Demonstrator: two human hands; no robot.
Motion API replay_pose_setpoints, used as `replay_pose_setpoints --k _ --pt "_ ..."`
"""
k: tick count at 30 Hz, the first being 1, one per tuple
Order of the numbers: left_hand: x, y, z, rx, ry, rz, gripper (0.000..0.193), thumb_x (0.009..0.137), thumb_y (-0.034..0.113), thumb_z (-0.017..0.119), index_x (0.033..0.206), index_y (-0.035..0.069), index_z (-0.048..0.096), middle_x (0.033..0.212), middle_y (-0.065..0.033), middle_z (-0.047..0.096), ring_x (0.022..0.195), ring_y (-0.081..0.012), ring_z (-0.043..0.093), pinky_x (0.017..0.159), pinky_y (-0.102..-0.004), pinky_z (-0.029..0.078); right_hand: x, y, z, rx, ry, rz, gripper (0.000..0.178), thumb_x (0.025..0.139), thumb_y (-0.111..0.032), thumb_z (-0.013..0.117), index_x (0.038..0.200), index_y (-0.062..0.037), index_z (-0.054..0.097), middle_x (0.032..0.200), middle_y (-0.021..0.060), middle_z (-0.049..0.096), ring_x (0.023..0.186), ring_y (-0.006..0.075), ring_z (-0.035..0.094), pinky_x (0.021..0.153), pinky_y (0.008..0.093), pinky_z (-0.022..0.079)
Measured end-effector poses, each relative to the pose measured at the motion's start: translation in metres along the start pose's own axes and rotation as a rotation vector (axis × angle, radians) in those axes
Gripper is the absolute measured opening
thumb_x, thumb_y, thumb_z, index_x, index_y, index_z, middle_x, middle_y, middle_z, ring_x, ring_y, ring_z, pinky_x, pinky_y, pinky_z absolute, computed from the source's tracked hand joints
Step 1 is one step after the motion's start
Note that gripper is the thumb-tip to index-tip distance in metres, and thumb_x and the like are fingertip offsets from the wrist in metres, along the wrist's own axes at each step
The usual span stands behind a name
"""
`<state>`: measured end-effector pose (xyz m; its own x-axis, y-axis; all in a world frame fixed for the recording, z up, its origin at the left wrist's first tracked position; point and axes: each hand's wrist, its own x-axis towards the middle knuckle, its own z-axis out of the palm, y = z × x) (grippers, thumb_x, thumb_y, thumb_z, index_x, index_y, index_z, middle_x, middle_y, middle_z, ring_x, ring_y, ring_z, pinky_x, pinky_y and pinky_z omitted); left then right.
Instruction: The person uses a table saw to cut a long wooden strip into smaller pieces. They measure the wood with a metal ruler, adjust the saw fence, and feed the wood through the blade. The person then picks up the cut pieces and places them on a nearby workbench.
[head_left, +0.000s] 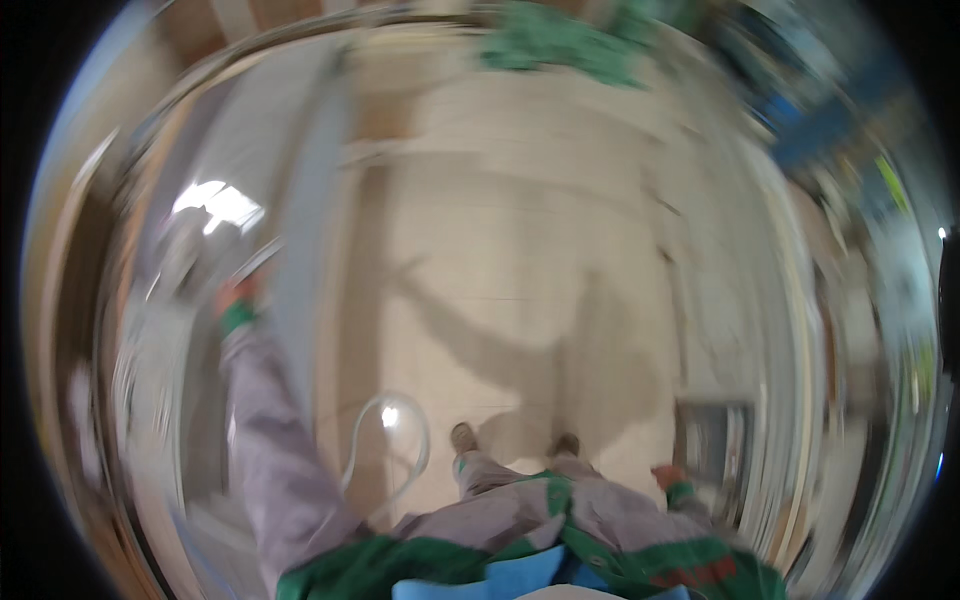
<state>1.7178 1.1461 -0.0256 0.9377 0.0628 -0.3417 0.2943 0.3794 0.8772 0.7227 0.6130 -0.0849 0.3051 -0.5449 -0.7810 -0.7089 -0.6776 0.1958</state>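
Note:
Over the long grey worktop on the left, my left hand reaches out at the end of a grey sleeve with a green cuff. Its fingers are smeared by motion. A thin pale edge shows just beyond the fingers; I cannot make out what it is or whether the hand holds it. Close to that hand is a blurred whitish shape. My right hand hangs low at my right side, blurred, and I see nothing plainly held in it.
A looped white hose or cable hangs or lies left of my feet. Beige tiled floor stretches ahead, with my shadow on it. Green cloth lies at the far end. A dark framed panel and long pale edges line the right.

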Motion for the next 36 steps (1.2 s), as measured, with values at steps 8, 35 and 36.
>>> replay_pose_setpoints --k 8,35,36 --pt "0.000 -0.164 0.072 0.238 -0.166 -0.327 0.056 0.099 0.060 0.055 0.127 0.015 0.037 0.121 -0.0092 0.039 0.102 -0.0287 0.052 0.083 -0.0432 0.050 -0.098 0.007 0.069 0.828 -0.076 0.576 0.058 0.095 -0.051 0.061 0.128 -0.0037 0.069 0.133 0.0203 0.066 0.128 0.0389 0.059 0.110 0.0486 0.045" --pt "-0.841 -0.833 0.655 1.228 -2.077 -0.132 0.035 0.097 0.028 0.062 0.123 0.005 0.068 0.109 -0.0126 0.073 0.098 -0.0273 0.069 0.088 -0.0369 0.054 0.213 0.701 -0.215 0.254 0.945 0.593 0.059 0.096 -0.061 0.062 0.121 -0.0078 0.065 0.100 0.0155 0.072 0.098 0.0364 0.067 0.087 0.0488 0.052" --pt "-0.888 -0.853 0.660 1.397 -2.283 -0.123 0.040 0.095 0.027 0.058 0.130 0.009 0.066 0.124 -0.0164 0.070 0.120 -0.0343 0.063 0.103 -0.0418 0.049 0.215 0.702 -0.213 0.433 0.817 0.640 0.057 0.096 -0.059 0.064 0.118 -0.0064 0.065 0.098 0.0159 0.072 0.095 0.0351 0.069 0.084 0.0465 0.053"
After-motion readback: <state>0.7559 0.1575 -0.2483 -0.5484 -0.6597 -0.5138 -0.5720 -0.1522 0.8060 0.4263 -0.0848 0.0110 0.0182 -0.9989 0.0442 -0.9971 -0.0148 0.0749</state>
